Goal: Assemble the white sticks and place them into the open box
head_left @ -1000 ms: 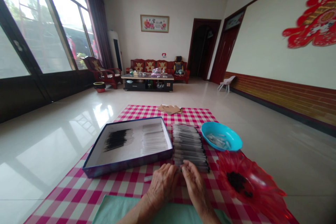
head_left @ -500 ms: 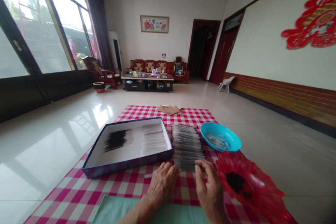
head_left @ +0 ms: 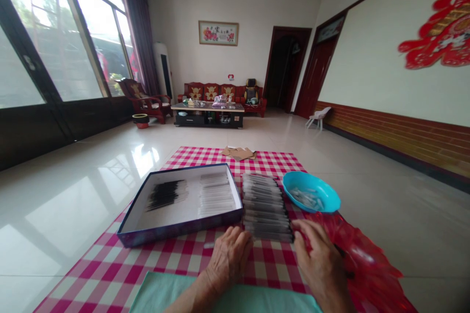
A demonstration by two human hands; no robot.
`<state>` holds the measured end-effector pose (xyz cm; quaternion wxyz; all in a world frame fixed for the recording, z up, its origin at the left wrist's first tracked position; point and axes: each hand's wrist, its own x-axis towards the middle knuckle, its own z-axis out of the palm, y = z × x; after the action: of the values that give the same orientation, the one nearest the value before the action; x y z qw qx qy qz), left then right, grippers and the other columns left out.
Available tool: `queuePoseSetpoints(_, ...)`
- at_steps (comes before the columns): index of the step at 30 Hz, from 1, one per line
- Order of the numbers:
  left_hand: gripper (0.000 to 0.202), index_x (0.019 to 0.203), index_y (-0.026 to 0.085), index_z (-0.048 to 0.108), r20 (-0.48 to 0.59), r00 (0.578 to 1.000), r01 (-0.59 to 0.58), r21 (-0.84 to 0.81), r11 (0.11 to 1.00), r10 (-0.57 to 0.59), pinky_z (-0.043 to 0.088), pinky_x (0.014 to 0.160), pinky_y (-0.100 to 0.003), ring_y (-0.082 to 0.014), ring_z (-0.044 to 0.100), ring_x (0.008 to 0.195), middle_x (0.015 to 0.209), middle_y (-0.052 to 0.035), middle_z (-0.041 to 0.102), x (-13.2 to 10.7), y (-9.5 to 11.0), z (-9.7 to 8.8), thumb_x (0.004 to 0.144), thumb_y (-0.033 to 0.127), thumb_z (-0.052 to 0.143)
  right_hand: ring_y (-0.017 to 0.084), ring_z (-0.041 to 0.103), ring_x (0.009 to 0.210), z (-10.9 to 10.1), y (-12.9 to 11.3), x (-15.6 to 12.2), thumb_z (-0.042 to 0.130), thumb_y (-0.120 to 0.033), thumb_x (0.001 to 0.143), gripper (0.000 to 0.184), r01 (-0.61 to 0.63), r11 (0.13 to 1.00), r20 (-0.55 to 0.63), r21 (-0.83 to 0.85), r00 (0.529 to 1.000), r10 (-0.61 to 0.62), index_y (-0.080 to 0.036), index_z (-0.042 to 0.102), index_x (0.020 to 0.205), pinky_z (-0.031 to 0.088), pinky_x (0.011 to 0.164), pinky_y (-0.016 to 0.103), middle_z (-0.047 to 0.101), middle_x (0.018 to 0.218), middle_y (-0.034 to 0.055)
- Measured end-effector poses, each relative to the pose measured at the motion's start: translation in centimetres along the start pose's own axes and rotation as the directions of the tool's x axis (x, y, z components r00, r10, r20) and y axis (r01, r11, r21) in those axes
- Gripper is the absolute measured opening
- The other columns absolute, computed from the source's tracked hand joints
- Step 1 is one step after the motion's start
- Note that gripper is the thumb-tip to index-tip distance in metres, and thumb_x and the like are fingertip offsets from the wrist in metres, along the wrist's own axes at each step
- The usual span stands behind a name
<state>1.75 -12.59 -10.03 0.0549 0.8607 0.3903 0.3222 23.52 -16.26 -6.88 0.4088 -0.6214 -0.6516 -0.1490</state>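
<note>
Slim translucent pens (head_left: 263,208), curled left hand (head_left: 230,253), bent right hand (head_left: 320,255), both grips unclear

A row of slim pen-like tubes (head_left: 263,208) is found laid flat on the checked cloth (head_left: 106,274). Translucent, greyish barrels are noted, with dark right ends. The tubes are set crosswise, closely side by side, in a column extended from near to far.

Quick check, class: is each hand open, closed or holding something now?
Left hand: fingers curled near the row of pens; any grip is hidden.
Right hand: loosely curled beside the pens; whether it holds anything cannot be told.
</note>
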Motion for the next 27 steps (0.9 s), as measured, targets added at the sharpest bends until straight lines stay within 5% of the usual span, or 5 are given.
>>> queuePoseSetpoints(5, 0.018, 0.095, 0.020, 0.055, 0.015, 1.000, -0.009, -0.007, 1.000, 0.009, 0.042, 0.070, -0.030, -0.0176, 0.052, 0.075, 0.080, -0.0035, 0.055, 0.0, 0.1, -0.1, 0.091, 0.019, 0.038, 0.018, 0.065, 0.085, 2.9, -4.9, -1.2, 0.043, -0.018, 0.087, 0.021, 0.023, 0.946, 0.198, 0.322, 0.976, -0.091, -0.018, 0.062, 0.097, 0.053, 0.076, 0.028, 0.066, 0.090, 0.0078)
queuePoseSetpoints(13, 0.020, 0.096, 0.020, 0.056, 0.007, 0.999, -0.051, -0.022, 0.998, 0.051, 0.042, 0.069, -0.029, -0.0171, 0.052, 0.073, 0.078, -0.0037, 0.055, -0.1, 0.3, -0.2, 0.092, 0.021, 0.036, 0.019, 0.066, 0.070, 4.3, -4.2, -2.1, 0.053, -0.025, 0.082, 0.014, -0.162, 0.876, 0.275, 0.455, 0.961, 0.034, -0.020, 0.066, 0.082, 0.051, 0.067, 0.027, 0.069, 0.075, 0.0043)
queuePoseSetpoints(19, 0.023, 0.106, 0.026, 0.057, 0.043, 0.998, -0.054, -0.018, 0.998, 0.054, 0.040, 0.059, -0.026, -0.0163, 0.054, 0.066, 0.071, -0.0014, 0.056, 0.0, 0.3, -0.9, 0.092, 0.031, 0.040, 0.018, 0.064, 0.067, 3.3, -4.4, -1.5, 0.056, -0.041, 0.081, 0.024, -0.532, 0.575, 0.507, 0.621, 0.833, 0.223, -0.017, 0.063, 0.081, 0.051, 0.061, 0.025, 0.068, 0.072, 0.0032)
queuePoseSetpoints(23, 0.023, 0.106, 0.028, 0.058, -0.006, 1.000, -0.013, 0.004, 1.000, 0.013, 0.040, 0.059, -0.026, -0.0156, 0.055, 0.063, 0.069, -0.0003, 0.058, -0.1, -0.1, -0.8, 0.091, 0.031, 0.041, 0.019, 0.064, 0.077, 2.3, -3.7, -0.9, 0.056, -0.046, 0.081, 0.031, -0.583, 0.318, 0.425, 0.748, 0.788, 0.445, -0.017, 0.059, 0.091, 0.053, 0.069, 0.030, 0.068, 0.090, 0.0060)
queuePoseSetpoints(27, 0.025, 0.110, 0.024, 0.057, -0.086, 0.996, -0.016, 0.000, 1.000, 0.016, 0.042, 0.060, -0.025, -0.0156, 0.054, 0.065, 0.072, -0.0016, 0.058, -0.3, -0.4, -0.2, 0.088, 0.023, 0.043, 0.016, 0.061, 0.071, 1.4, -2.2, -0.3, 0.060, -0.049, 0.078, 0.033, -0.477, 0.302, 0.203, 0.826, 0.750, 0.630, -0.019, 0.056, 0.090, 0.052, 0.065, 0.028, 0.066, 0.088, 0.0037)
